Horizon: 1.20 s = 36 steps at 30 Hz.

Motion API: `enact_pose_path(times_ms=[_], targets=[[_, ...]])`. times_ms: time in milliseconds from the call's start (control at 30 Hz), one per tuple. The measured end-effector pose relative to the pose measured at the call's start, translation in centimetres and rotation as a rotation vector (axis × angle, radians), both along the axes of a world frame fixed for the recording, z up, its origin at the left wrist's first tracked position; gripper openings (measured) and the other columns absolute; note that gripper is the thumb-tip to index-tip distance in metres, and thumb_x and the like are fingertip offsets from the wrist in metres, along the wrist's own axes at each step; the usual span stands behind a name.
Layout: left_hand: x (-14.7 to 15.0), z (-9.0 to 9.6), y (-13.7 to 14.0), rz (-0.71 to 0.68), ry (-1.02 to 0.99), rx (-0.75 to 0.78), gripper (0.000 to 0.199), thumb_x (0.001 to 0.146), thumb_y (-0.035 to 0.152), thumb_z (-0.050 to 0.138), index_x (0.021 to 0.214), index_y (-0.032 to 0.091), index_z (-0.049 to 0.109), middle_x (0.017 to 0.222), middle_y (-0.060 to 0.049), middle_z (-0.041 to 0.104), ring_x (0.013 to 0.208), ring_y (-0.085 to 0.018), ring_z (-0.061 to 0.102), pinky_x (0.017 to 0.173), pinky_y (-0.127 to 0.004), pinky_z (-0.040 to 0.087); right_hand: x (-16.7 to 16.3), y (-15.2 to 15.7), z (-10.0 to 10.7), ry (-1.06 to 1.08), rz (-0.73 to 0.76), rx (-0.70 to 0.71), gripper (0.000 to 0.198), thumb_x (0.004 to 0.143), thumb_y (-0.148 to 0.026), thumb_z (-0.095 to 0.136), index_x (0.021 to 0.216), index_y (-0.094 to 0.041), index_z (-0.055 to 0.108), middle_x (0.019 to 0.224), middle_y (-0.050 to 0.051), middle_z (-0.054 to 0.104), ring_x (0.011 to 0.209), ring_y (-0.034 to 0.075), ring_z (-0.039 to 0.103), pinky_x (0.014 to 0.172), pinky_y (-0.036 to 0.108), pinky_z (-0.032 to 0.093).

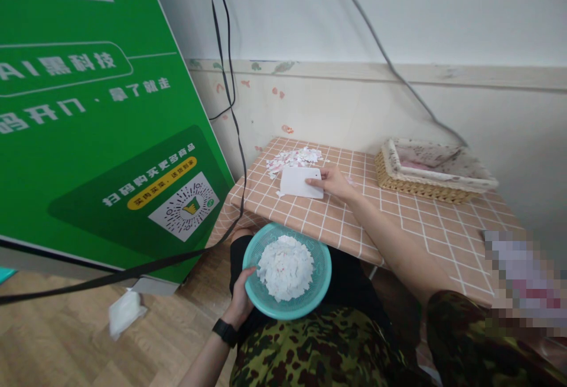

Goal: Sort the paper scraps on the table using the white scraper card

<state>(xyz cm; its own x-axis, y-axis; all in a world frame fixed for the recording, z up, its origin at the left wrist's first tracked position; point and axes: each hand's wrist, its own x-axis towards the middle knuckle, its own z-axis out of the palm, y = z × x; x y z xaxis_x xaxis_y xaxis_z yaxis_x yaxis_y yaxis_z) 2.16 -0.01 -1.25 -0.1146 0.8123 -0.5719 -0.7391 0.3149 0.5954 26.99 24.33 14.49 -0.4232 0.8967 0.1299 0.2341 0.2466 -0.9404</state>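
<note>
My right hand (333, 182) pinches the right edge of a white rectangular card (299, 182) over the table. Just behind the card lies a heap of torn paper scraps (295, 159), mostly white with some pink. In my lap, below the table edge, rests a round turquoise plastic basket (322, 283) with a mound of white shredded paper (286, 269) inside. My left hand (243, 295) grips this basket by its left rim, thumb over the edge.
A brown checked cloth covers the table (354, 221). At its back right stands a lined wicker basket (425, 189). A green machine (110, 109) rises on the left, with a black cable (241, 162) hanging before it. A white plastic packet (126, 313) lies on the floor.
</note>
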Motion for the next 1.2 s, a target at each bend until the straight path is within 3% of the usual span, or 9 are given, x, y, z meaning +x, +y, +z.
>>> enact_pose_path(times_ms=[133,300,667,1200], targets=[[0.0,-0.2,0.0,0.008,0.001,0.003,0.015,0.067,0.024,0.065,0.073,0.01,0.071,0.066,-0.008,0.073,0.06,-0.021,0.066,0.065,-0.034,0.052,-0.1,-0.2,0.2,-0.048,0.002,0.047,0.035,0.07,-0.041,0.067,0.091,-0.013,0.069,0.083,0.008,0.07,0.068,0.017,0.061,0.055,0.028,0.048],[0.0,-0.4,0.0,0.01,-0.004,-0.01,0.017,0.067,0.024,0.065,0.075,0.011,0.071,0.069,-0.008,0.074,0.061,-0.022,0.066,0.066,-0.036,0.052,1.3,-0.4,2.5,-0.179,-0.029,0.188,0.029,0.069,-0.036,0.066,0.082,-0.01,0.069,0.071,0.006,0.066,0.059,0.014,0.056,0.049,0.025,0.042],[-0.2,-0.5,-0.1,0.001,-0.011,-0.002,0.017,0.067,0.026,0.066,0.074,0.011,0.07,0.068,-0.008,0.073,0.062,-0.022,0.066,0.068,-0.036,0.052,3.5,-0.1,4.1,-0.215,0.011,0.145,0.031,0.066,-0.034,0.068,0.088,-0.013,0.072,0.076,0.006,0.069,0.062,0.015,0.058,0.05,0.025,0.044],[0.0,-0.3,0.0,0.026,-0.016,-0.041,0.019,0.063,0.025,0.068,0.076,0.011,0.069,0.065,-0.007,0.072,0.063,-0.024,0.066,0.072,-0.038,0.05,3.3,-0.2,3.7,-0.204,0.129,0.068,0.033,0.066,-0.037,0.07,0.091,-0.015,0.072,0.079,0.006,0.07,0.065,0.017,0.061,0.052,0.027,0.047]])
